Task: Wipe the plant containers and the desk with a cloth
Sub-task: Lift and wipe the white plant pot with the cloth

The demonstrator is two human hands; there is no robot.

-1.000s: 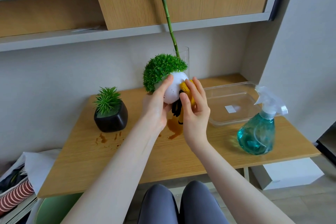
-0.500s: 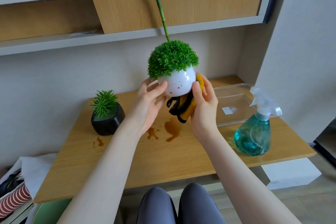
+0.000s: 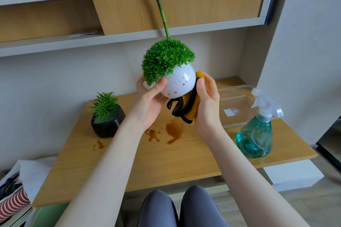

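At frame centre, my left hand point(image 3: 150, 100) gripped the white pot point(image 3: 180, 84), fingers curled around it. My right hand point(image 3: 205, 105) pinched the yellow cloth point(image 3: 191, 106) against its side.

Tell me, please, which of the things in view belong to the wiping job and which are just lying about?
Part of the job:
white pot, held in the left hand
yellow cloth, in the right hand
black pot
desk with brown spills

Lying about:
spray bottle, possibly of use
clear tray
green stalk

place: home study nook | evidence: wooden desk point(image 3: 184, 162), wall shelves point(image 3: 129, 40), potted plant point(image 3: 106, 114)
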